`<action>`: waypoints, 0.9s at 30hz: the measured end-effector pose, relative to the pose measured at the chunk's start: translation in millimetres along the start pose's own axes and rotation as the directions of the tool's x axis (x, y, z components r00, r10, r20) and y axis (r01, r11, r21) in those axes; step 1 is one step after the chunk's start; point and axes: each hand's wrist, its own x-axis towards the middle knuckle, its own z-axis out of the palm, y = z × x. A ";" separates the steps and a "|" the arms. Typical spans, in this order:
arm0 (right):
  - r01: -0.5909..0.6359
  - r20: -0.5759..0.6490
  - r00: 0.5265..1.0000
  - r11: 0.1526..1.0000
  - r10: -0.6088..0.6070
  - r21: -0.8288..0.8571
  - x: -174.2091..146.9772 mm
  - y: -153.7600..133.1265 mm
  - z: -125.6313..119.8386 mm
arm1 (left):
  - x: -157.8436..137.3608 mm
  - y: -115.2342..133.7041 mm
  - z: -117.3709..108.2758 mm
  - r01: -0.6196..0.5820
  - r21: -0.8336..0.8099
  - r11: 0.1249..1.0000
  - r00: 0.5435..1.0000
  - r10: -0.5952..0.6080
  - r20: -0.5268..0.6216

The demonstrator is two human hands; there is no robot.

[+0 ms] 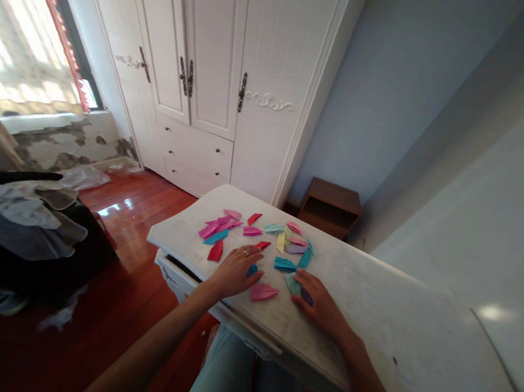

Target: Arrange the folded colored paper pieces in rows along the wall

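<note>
**Left hand point(234, 273) and right hand point(323, 307) among folded paper pieces point(264, 292)**

Beyond the fingers stands one white wardrobe point(281, 44), its top cut off; four dark handles show. Beneath the fingers lies the white bench point(375, 304), its right end running out of view. One brown nightstand point(335, 197) sits past the bench's far edge, its lower part hidden.

The left hand's fingers are loosely spread, covering most of one blue piece point(253, 271) and reaching one red piece point(263, 245). The right hand's fingers, thumb apart, rest over one pale green piece point(292, 284) and one mostly hidden purple piece point(306, 296). Whether either hand pinches anything I cannot tell.

Between the hands lies a pink piece, long axis roughly left to right. A second blue piece point(285, 265), just beyond the right fingers, points the same way; a yellow piece point(281, 242) farther out points away from the person. Three red pieces and four blue ones show altogether; overlapping magenta pieces point(217, 225), left of the left fingers, are hard to count.
</note>
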 end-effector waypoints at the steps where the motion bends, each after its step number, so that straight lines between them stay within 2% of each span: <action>1: -0.016 -0.008 1.000 1.000 0.016 0.009 -5.1 1.0 2.0 | 0.4 2.1 3.5 -0.004 0.002 1.000 0.999 0.004 0.038; 4: -0.051 -0.055 0.997 0.998 0.052 0.029 -15.1 3.3 7.7 | -6.5 -0.1 13.4 0.051 0.030 0.998 0.996 -0.053 0.070; 11: 0.026 -0.147 0.989 0.999 -0.031 -0.034 -12.7 -2.4 16.0 | -25.6 -22.8 18.5 0.188 0.035 0.982 0.979 -0.185 -0.084; 19: 0.088 -0.202 0.974 0.991 -0.106 -0.098 -8.9 -17.0 15.4 | 4.9 -35.2 9.9 0.230 -0.047 0.972 0.958 -0.235 -0.166; 23: 0.106 -0.214 0.969 0.991 -0.121 -0.082 -9.0 -22.5 14.0 | 10.8 -22.0 4.5 0.244 -0.153 0.958 0.924 -0.278 -0.264; 25: 0.101 -0.213 0.971 0.994 -0.110 -0.049 -8.3 -24.6 14.7 | 3.6 -6.1 4.0 0.183 -0.217 0.959 0.926 -0.242 -0.290; 27: 0.091 -0.209 0.974 0.996 -0.090 -0.008 -6.7 -26.8 16.1 | -9.5 11.7 5.8 0.059 -0.277 0.959 0.960 -0.130 -0.249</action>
